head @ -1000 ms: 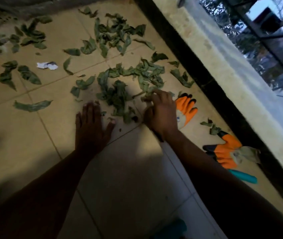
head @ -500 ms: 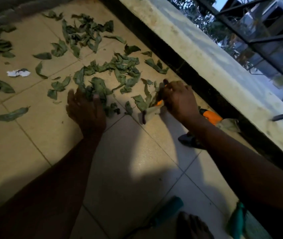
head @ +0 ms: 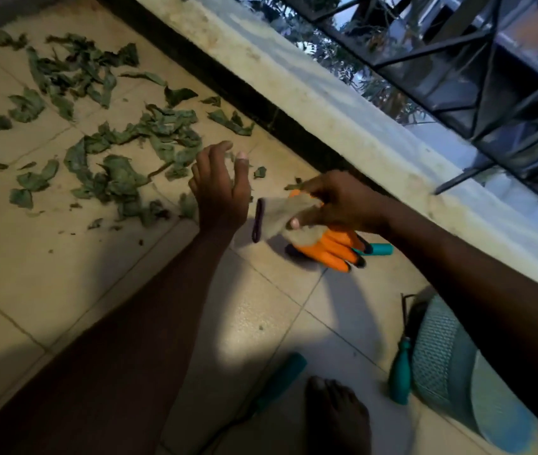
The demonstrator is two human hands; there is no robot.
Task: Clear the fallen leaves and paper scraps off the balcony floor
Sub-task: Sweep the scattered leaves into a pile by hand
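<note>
right hand (head: 343,205) grips glove (head: 323,247) | left hand (head: 220,192) spread | leaves (head: 119,178) on floor (head: 64,274)

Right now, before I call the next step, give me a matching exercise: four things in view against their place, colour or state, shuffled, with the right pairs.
Things:
1. left hand
2. right hand
3. leaves
4. glove

Place, colour or state:
A. scattered over the tiled floor
B. grey cuff, orange fingers
C. raised, fingers relaxed, holding nothing
D. holding the glove near its cuff

Pairs: 1-C, 2-D, 3-A, 4-B
</note>
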